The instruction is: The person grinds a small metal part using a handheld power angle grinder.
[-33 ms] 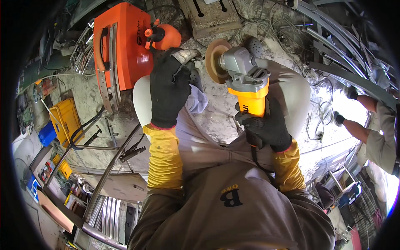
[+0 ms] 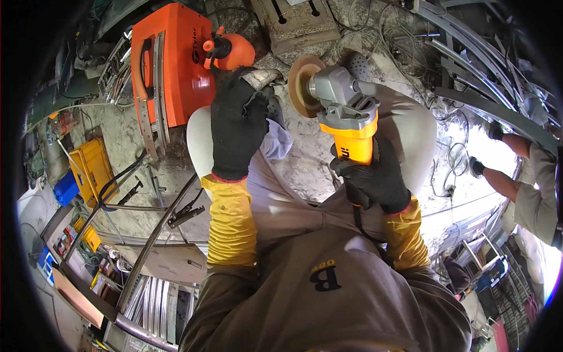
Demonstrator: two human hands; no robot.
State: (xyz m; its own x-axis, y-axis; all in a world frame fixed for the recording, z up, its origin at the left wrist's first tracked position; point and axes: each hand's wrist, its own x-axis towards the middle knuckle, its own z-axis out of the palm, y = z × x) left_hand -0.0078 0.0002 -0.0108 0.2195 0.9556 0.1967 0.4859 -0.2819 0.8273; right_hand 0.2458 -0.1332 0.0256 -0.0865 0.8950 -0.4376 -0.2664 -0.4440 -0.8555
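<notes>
My right hand (image 2: 378, 179), in a black glove, is wrapped round the yellow body of an angle grinder (image 2: 350, 126). Its grey head points away from me, and a brown disc (image 2: 304, 86) stands nearly on edge at its left side. In my black-gloved left hand (image 2: 237, 126) the fingers are curled round a dull metallic piece (image 2: 262, 77) whose curved end sticks out past the fingertips. The glove hides the rest of that piece, so its kind cannot be told. A gap separates the disc from the metal piece.
A big orange machine housing (image 2: 176, 64) with a handle stands at far left, beside an orange spray bottle (image 2: 234, 51). Metal profiles (image 2: 487, 88) and loose cables lie at far right. Another person's legs (image 2: 504, 176) show at right. A yellow crate (image 2: 91, 170) and tube frame are left.
</notes>
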